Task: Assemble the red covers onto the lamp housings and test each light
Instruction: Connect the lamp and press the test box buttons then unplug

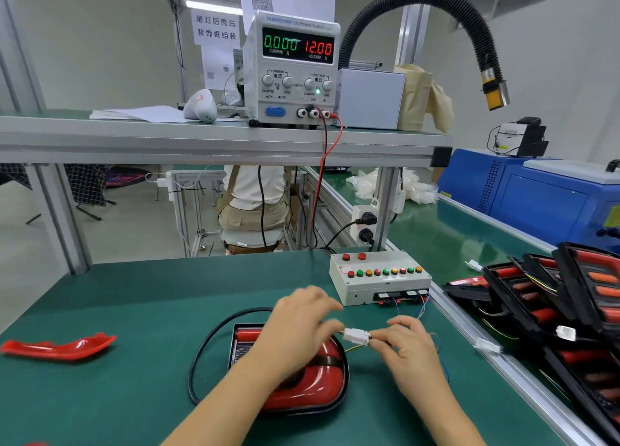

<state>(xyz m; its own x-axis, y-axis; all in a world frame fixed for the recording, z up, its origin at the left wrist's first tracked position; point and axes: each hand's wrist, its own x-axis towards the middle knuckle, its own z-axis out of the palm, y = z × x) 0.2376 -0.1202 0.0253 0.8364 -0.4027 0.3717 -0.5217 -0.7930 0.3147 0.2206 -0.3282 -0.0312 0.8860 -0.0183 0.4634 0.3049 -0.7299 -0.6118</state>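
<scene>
A lamp housing with a red cover point(312, 388) lies on the green bench in front of me, partly hidden by my left forearm. My left hand point(298, 321) pinches one end of a white plug connector point(356, 336) just above the lamp. Pinching the other end from the right is my right hand point(407, 340), where thin wires trail toward the white test box point(379, 278). A loose red cover point(60, 346) lies at the far left of the bench.
A black cable point(204, 351) loops round the lamp's left side. Several black housings with red parts point(550, 301) are stacked at the right, past an aluminium rail. On the shelf above, a power supply point(292, 69) reads 0.000 A and 12.00 V. A person sits behind the bench.
</scene>
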